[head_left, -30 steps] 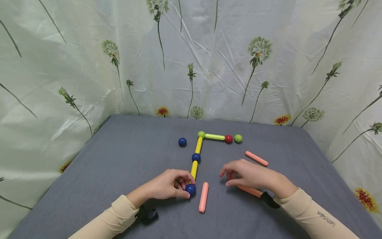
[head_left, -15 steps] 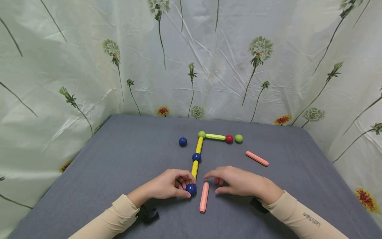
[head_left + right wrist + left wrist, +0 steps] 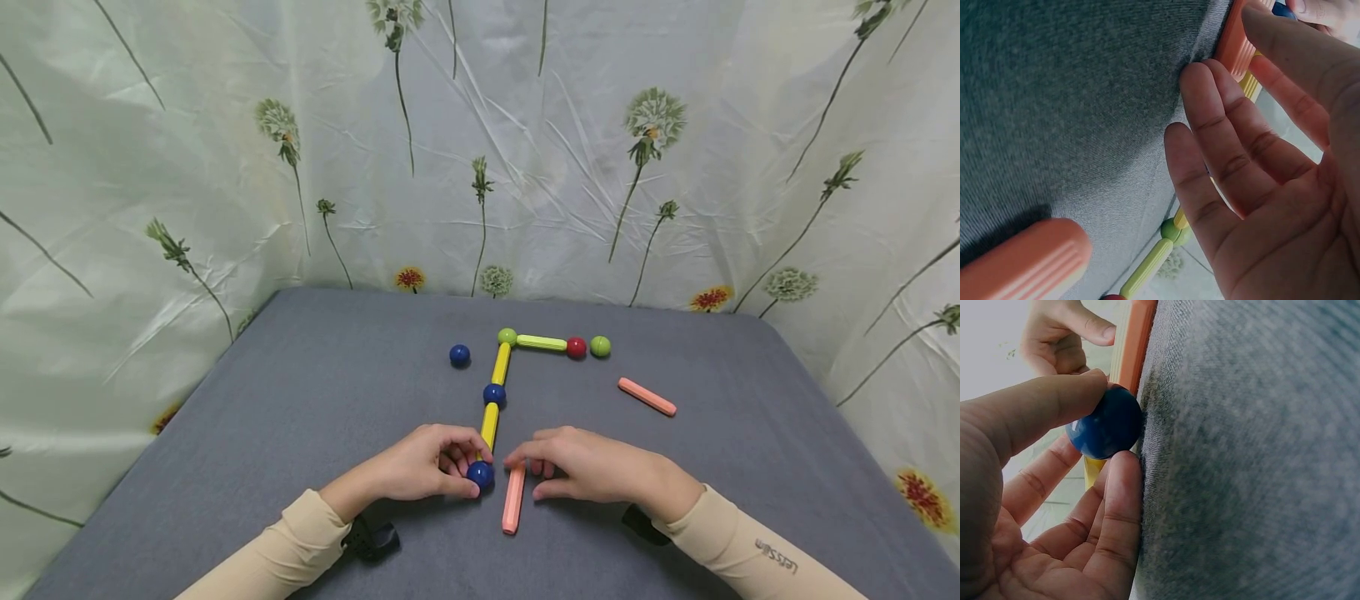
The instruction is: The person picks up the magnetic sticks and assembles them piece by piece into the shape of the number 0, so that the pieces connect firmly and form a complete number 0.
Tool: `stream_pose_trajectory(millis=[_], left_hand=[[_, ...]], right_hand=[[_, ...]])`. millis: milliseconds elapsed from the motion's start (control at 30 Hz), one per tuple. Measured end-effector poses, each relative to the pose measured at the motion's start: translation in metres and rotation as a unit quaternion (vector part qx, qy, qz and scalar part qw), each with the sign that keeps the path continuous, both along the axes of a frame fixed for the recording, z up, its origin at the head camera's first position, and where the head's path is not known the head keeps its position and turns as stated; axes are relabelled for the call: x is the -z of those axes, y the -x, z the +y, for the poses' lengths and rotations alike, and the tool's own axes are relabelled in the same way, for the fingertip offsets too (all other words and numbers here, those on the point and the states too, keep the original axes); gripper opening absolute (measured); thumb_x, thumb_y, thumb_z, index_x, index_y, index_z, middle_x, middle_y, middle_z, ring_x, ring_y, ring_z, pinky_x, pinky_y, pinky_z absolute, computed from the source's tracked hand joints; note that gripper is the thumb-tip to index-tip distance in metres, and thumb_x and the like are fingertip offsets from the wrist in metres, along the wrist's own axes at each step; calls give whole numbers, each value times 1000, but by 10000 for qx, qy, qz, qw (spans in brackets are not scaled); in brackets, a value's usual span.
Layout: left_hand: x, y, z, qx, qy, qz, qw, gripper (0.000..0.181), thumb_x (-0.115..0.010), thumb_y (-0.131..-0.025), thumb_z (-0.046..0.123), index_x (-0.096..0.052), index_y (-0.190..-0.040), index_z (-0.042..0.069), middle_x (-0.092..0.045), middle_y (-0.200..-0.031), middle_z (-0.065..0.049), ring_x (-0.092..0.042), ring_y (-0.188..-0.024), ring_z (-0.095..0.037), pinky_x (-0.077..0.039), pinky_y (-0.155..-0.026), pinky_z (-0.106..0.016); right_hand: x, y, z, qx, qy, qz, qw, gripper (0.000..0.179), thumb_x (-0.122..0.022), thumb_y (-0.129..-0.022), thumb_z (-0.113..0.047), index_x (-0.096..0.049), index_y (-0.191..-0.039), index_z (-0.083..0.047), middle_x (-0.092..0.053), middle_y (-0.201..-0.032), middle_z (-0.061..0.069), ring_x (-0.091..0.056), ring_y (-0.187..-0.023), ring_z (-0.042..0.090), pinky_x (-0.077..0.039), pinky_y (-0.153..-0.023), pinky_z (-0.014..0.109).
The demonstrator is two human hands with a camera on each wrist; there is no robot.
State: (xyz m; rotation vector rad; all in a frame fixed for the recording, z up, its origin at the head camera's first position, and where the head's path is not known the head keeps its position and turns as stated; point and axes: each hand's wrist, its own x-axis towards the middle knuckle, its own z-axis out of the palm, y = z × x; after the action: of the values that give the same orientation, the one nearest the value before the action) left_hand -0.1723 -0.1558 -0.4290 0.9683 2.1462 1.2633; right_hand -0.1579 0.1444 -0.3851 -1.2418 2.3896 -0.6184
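My left hand (image 3: pixel 431 464) pinches a blue ball (image 3: pixel 480 475) between thumb and fingers. That ball sits at the near end of a yellow stick (image 3: pixel 489 427), which runs up to another blue ball (image 3: pixel 494 394). From there a second yellow stick (image 3: pixel 501 364) leads to a green ball (image 3: pixel 507 337), and a light green stick (image 3: pixel 542 342) joins it to a red ball (image 3: pixel 576 347). Beside the left hand lies a salmon stick (image 3: pixel 513 502). My right hand (image 3: pixel 592 467) is loosely bent, its index finger over the stick's far end; whether it touches cannot be told.
A loose blue ball (image 3: pixel 460 356) lies left of the chain. A loose green ball (image 3: pixel 600 347) stands just right of the red one. Another salmon stick (image 3: pixel 647 397) lies beyond the right hand, on the grey cloth-covered table (image 3: pixel 337 375). A flowered curtain (image 3: pixel 570 167) hangs behind.
My right hand has moved left, from above open cloth to the near salmon stick's far end. The left hand has kept its pinch on the blue ball.
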Motion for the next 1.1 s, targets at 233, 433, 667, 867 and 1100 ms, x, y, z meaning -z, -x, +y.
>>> stream_pose_trajectory(millis=[233, 433, 667, 867, 1100], left_hand=[[0, 0, 0, -27, 24, -27, 10000, 31, -86, -94, 26, -73, -121, 20, -68, -102, 6, -65, -90, -4, -59, -78, -23], [-3, -5, 5, -333, 216, -164, 9991, 30, -86, -92, 16, -74, -119, 21, -67, -101, 6, -64, -88, -6, -56, -77, -20], [-4, -5, 6, -406, 288, -155, 9986, 31, -86, -92, 14, -74, -119, 21, -67, -101, 6, -64, -89, -6, -55, -78, -19], [-3, -4, 4, -256, 139, -101, 9995, 30, -86, -93, 17, -74, -120, 18, -68, -101, 4, -64, -89, -5, -56, -77, -20], [-1, -2, 2, -143, 112, -36, 9998, 30, -86, -94, 22, -73, -121, 18, -68, -102, 6, -64, -89, -4, -58, -78, -22]], right_hand=[[2, 0, 1, 3, 48, -19, 10000, 39, -77, -101, -24, -70, -139, -21, -67, -106, -9, -59, -92, -2, -54, -82, 21], [4, 0, 0, 2, 77, -69, 9999, 36, -77, -101, -22, -72, -137, -21, -69, -109, -8, -59, -91, -3, -54, -82, 20], [4, 1, 1, -6, 75, 118, 9999, 28, -78, -100, -20, -74, -128, -21, -71, -111, -9, -60, -92, -1, -53, -82, 20], [5, -2, 2, 134, 100, 140, 9998, 21, -78, -100, -19, -74, -121, -22, -67, -100, -10, -56, -85, -2, -50, -75, 18], [9, -5, 5, 346, 56, 106, 9993, 13, -78, -100, -17, -74, -111, -23, -61, -90, -13, -53, -78, -1, -47, -69, 17]])
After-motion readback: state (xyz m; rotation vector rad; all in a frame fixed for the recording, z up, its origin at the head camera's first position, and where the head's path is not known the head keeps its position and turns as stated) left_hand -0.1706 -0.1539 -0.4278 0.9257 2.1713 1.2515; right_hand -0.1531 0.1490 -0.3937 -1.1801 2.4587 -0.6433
